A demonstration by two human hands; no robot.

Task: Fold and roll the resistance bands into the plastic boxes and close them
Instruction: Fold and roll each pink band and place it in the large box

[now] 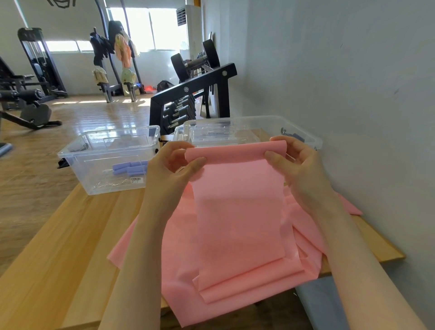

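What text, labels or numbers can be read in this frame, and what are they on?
Nothing here is legible.
Sticker on the front of the left plastic box, at its lower right: printed, too small and blurred to read.
Dark marking on the far wall, top left: cut off by the frame, unreadable.

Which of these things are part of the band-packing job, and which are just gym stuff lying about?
Part of the job: pink band, pinched by left hand and right hand; clear box with blue rolls; second clear box.

Lying about: dumbbell rack, weight machine, hung clothes.
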